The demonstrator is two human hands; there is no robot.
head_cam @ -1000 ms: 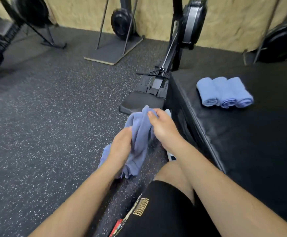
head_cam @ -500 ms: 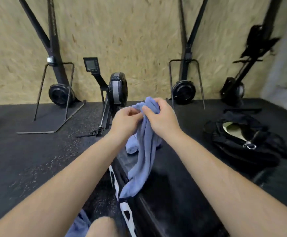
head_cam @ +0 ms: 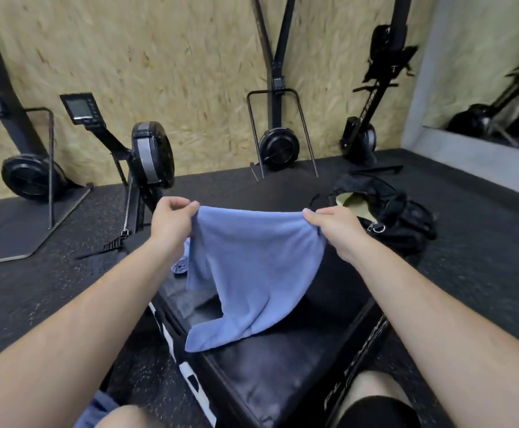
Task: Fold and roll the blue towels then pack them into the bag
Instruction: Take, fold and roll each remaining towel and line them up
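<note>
Filling the lower centre of the frame, a black padded box (head_cam: 267, 381) lies beneath two bare forearms that reach in from the bottom corners and stretch forward, well apart. Between them, at mid-frame, a blue towel (head_cam: 252, 273) hangs spread in the air, its top edge pulled nearly taut and its lower corner draped onto the box top. A black bag (head_cam: 406, 217) sits right of centre just beyond the right hand, its mouth open on a tan lining. The left hand (head_cam: 171, 225) pinches the towel's top left corner with its fingers curled round the cloth. The right hand (head_cam: 335, 230) grips the top right corner the same way. A rolled blue towel (head_cam: 179, 268) peeks out beside the left wrist.
</note>
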